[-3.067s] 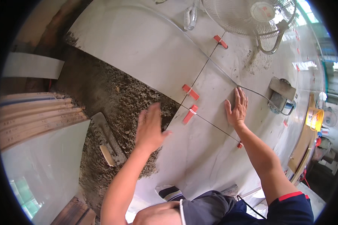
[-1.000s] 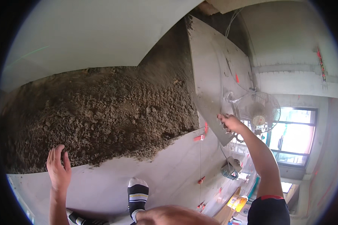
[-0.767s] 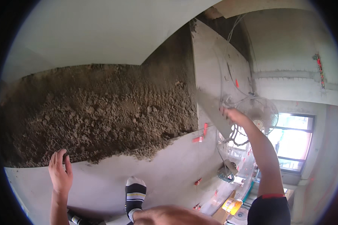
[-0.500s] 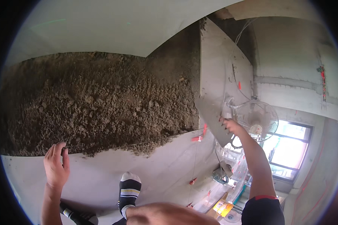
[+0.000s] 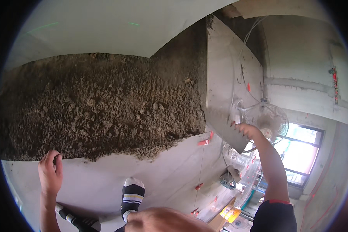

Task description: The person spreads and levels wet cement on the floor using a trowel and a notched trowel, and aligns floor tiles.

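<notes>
My right hand [image 5: 246, 130] grips a grey notched trowel [image 5: 225, 129], held tilted over the tile edge beside the mortar bed; its handle is hidden. My left hand [image 5: 50, 172] is open with loosely curved fingers at the near edge of the dark, crumbly mortar [image 5: 108, 100]. A pale tile [image 5: 166, 170] runs along that edge beneath my socked foot [image 5: 132, 195]. Another pale tile [image 5: 224, 58] lies beyond the mortar's right side, with cables across it. Red levelling clips [image 5: 203, 142] sit along a tile joint near the trowel.
A metal fan [image 5: 273, 116] stands just beyond my right hand. Further right are a power tool [image 5: 228, 179] with a cable, a yellow bucket [image 5: 230, 214] and a bright window [image 5: 297, 150]. A large pale panel [image 5: 96, 27] borders the mortar at the top, with thin green light lines.
The view has turned since 3.1 seconds ago. The trowel, earlier lying on the mortar, is now in my right hand. Over the last second it has shifted slightly right; my left hand moved left.
</notes>
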